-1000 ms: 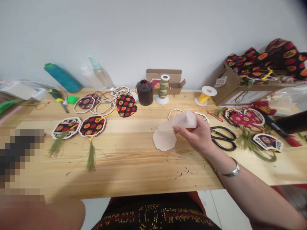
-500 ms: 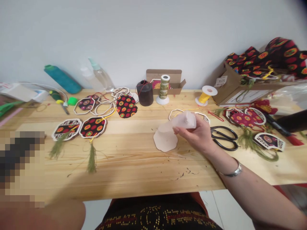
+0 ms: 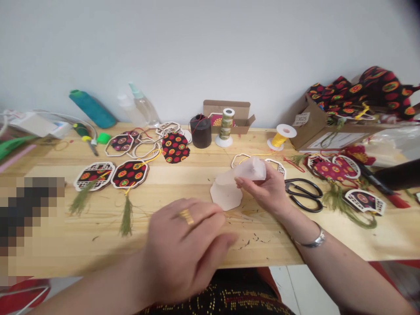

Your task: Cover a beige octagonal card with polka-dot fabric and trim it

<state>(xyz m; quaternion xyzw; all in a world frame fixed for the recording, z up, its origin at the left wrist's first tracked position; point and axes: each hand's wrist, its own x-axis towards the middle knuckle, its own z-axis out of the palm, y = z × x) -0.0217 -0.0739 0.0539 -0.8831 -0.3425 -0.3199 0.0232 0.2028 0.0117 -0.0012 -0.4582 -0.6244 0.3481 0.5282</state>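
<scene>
Plain pale grey wall [image 3: 183,52], light wooden table [image 3: 78,240], pale tiled floor [image 3: 310,284]

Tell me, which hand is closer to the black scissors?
The right hand. It is just left of the scissors; the left hand is farther left, nearer the person's body.

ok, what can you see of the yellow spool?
The yellow spool has bright thread between two white, plastic-looking flanges, a round hole in the top one. It stands on its lower flange on the wooden table, left of the box; any lean may be lens distortion. A yellow strand trails leftward near its base. Neither left grip nor right grip touches it.
</scene>
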